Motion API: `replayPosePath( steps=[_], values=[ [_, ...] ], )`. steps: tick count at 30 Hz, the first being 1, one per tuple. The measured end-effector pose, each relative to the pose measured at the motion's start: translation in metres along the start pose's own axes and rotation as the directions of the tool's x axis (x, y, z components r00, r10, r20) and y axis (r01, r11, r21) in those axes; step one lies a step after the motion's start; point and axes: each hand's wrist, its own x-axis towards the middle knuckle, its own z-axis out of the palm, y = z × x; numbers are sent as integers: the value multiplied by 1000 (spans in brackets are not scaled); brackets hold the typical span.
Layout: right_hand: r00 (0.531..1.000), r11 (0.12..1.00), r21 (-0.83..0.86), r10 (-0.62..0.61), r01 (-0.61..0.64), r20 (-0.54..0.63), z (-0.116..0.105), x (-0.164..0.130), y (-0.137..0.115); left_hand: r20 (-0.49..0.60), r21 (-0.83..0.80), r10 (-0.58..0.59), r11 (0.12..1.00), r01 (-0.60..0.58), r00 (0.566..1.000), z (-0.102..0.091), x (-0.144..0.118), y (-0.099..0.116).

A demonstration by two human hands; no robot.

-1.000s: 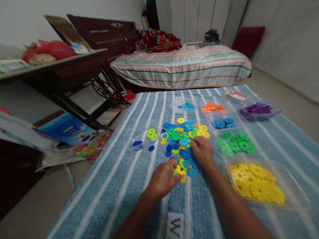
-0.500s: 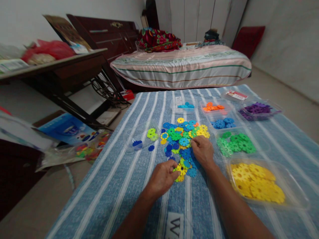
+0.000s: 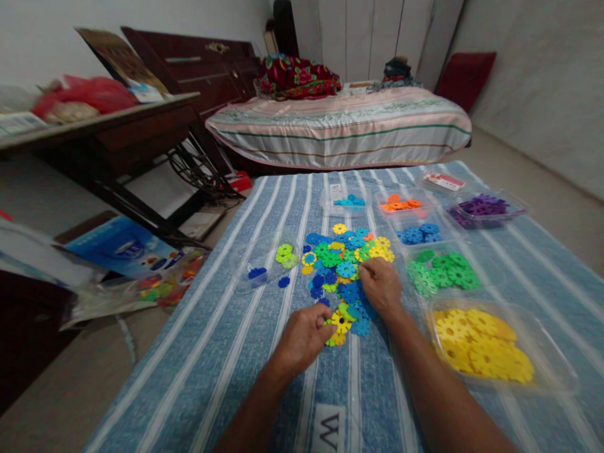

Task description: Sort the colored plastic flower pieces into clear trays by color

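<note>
hands (image 3: 302, 336) unmoved on disc pile (image 3: 344, 264).

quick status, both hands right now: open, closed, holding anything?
Left hand: fingers curled, pinching a yellow disc at the near edge of the mixed pile.
Right hand: fingers curled onto the pile; a grasp cannot be told.
</note>
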Motion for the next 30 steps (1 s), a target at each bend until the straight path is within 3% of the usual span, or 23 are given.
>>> replayPosePath(
  steps=[6, 12, 14, 17, 19, 21, 23, 27, 30],
  values=[
    [1000, 1000, 0, -8, 8, -5, 1, 2, 1, 21, -41, -51, 998, 52, 998, -13, -4, 4],
    [1000, 1000, -1, -4, 4, 3, 3, 1, 3, -154, -51, -19, 999, 11, 988, -38, -2, 12],
    [1000, 1000, 4, -8, 8, 8, 2, 1, 3, -272, -23, 9, 1000, -16, 962, -55, 3, 15],
    [1000, 1000, 5, -17, 17, 8, 1, 0, 2, -460, 84, 68, 996, -33, 885, -87, 18, 17],
    [1000, 1000, -2, -18, 18, 4, 1, 0, 1, -525, 176, 108, 984, -17, 844, -108, 33, 17],
    [1000, 1000, -7, -15, 15, 4, 1, 0, 1, -521, 273, 136, 962, 13, 843, -124, 51, 15],
    [1000, 1000, -9, -13, 13, 10, 1, 0, 2, -466, 365, 143, 930, 43, 873, -133, 69, 12],
    [1000, 1000, -6, -18, 18, 13, 1, 0, 3, -313, 493, 109, 868, 64, 944, -135, 97, 9],
    [1000, 1000, 0, -17, 17, 11, 1, 0, 3, -273, 519, 97, 852, 62, 957, -134, 104, 9]
  ],
)
